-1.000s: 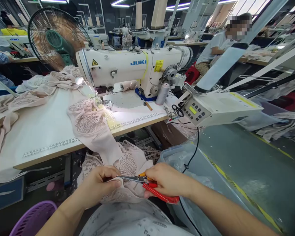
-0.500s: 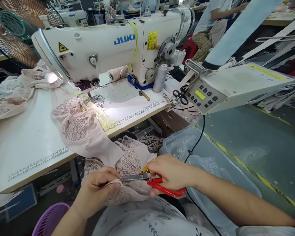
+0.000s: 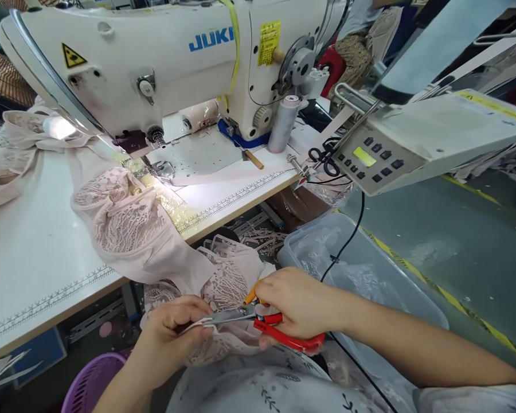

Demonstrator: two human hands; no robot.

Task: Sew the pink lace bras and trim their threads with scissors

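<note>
My right hand (image 3: 294, 304) is closed around the red and orange handles of a pair of scissors (image 3: 234, 314). Their metal blades point left and lie at the edge of a pale pink lace bra (image 3: 227, 281) over my lap. That edge is pinched between the thumb and fingers of my left hand (image 3: 174, 332), right by the blade tips. The fingers partly cover the spot where blades and fabric meet. Another part of the pink lace garments (image 3: 129, 223) drapes over the table edge, below the needle of a white sewing machine (image 3: 124, 63).
A control box (image 3: 382, 149) juts out at the right, with small black scissors (image 3: 327, 158) hanging beside it. A thread cone (image 3: 284, 123) stands by the machine. Below are a clear plastic bin (image 3: 301, 241) and a purple basket (image 3: 90, 381). A black cable (image 3: 348, 241) hangs past my right arm.
The view has moved closer to the machine. The scissor blades have shifted slightly left along the bra's edge, and both hands keep their hold.
</note>
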